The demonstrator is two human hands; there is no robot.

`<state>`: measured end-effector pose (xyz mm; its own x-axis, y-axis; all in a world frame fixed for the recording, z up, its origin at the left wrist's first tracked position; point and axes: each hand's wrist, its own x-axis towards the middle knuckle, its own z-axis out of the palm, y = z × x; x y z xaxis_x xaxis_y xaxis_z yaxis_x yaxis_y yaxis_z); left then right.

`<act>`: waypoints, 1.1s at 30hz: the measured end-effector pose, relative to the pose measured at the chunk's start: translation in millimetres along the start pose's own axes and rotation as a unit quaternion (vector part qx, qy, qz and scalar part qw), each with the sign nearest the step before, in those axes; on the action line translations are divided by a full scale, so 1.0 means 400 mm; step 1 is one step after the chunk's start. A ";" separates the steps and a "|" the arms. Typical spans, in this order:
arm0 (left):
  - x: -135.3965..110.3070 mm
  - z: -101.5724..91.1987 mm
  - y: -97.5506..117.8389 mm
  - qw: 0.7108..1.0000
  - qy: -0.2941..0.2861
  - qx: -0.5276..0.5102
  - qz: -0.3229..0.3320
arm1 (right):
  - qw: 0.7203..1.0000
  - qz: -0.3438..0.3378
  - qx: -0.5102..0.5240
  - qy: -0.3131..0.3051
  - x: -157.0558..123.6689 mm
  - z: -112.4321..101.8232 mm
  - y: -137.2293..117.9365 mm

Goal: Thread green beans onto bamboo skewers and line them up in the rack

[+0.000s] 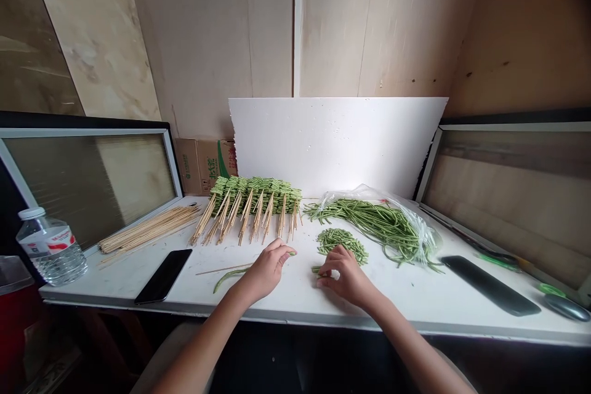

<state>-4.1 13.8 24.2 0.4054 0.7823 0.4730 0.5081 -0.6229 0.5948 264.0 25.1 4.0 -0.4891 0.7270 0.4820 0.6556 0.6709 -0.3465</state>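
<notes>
The wall (198, 49) rises behind a white bench (277, 301). A white board (332, 141) leans at the bench's back edge, with 1 framed panel (87, 172) on the left and 1 more framed panel (517, 191) on the right. Long beans (373, 218) lie partly in a clear bag (427, 237) at the right rear. Left of them, skewered beans (253, 191) are stacked in a row, stick ends forward, beside a carton (198, 166). Loose skewers (152, 228) lie farther left, near a bottle (50, 246). A black phone (164, 276) lies flat at the left front, a dark case (492, 283) at the right. The left hand (268, 268) is over the bench's middle, its fingers pinched together on a bean tip (292, 253); 1 long bean (226, 277) and 1 skewer (217, 270) run up to that hand. The right hand (344, 277) is at the near edge of the cut beans (341, 240), fingers curled around a green piece (316, 269); whether they grip it, I cannot tell. A mouse (567, 306) sits at the right end.
</notes>
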 end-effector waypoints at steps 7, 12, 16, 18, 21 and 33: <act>-0.013 -0.010 -0.009 0.999 -0.037 0.022 -0.016 | 1.000 -0.003 0.016 -0.003 -0.004 -0.021 0.035; -0.009 -0.001 -0.006 1.000 -0.028 0.002 -0.011 | 1.000 0.012 0.010 -0.005 -0.007 -0.011 0.029; -0.001 0.018 -0.016 0.999 0.011 -0.042 0.002 | 1.000 0.005 -0.002 0.020 -0.009 0.009 0.030; 0.001 0.029 -0.022 0.998 0.026 -0.063 -0.005 | 1.000 -0.005 -0.006 0.018 -0.008 0.010 0.033; 0.003 0.042 -0.029 0.995 0.032 -0.091 -0.022 | 1.000 -0.007 0.000 0.010 -0.005 0.000 0.025; -0.003 0.050 0.031 0.998 0.005 -0.057 0.001 | 0.983 0.012 0.150 0.106 0.006 0.026 -0.082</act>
<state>17.0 5.2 17.9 0.3981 0.7813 0.4807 0.4168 -0.6209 0.6639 235.4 6.6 8.1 -0.3230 0.7179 0.6167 0.4508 0.6897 -0.5667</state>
